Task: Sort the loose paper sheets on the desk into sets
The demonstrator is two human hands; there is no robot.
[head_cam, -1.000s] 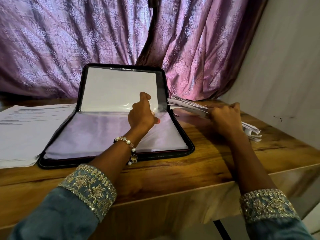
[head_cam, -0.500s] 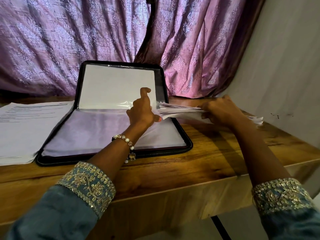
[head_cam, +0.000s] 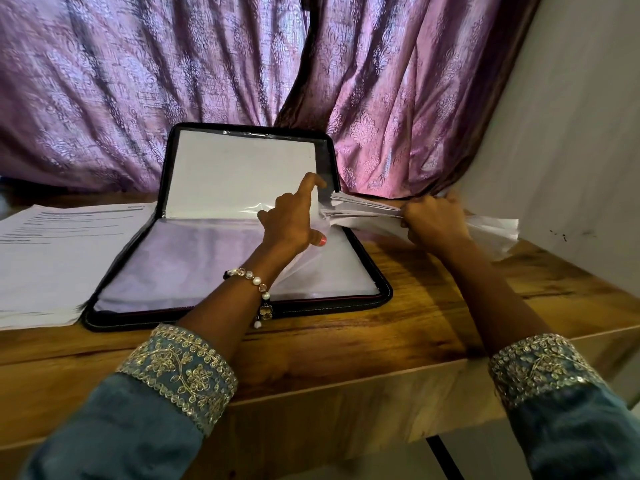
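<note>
**Floppy paper bundle, tight corner, not much slack**

Since the bundle of loose sheets is only pinched mid-length by the right hand, expect sag and fanning at both ends. Light, limp, slick sheet on sheet, easy to crease or spill. Better held closer to the middle with a flat support under, or squared up against the desk first.

Left hand up at the bundle's near end over the open zip folder, index finger raised, other fingers curled. Touching the sheet edges or the clear sleeve, can't tell; looks to be holding nothing.

Room-wise: wall hard against the right, curtain just behind, front desk edge close to the forearms. Folder fills the middle, a printed stack sits left and touches the folder's side. Open wood mostly in front and to the right of the folder, probably the safest spot to lay out sets.
</note>
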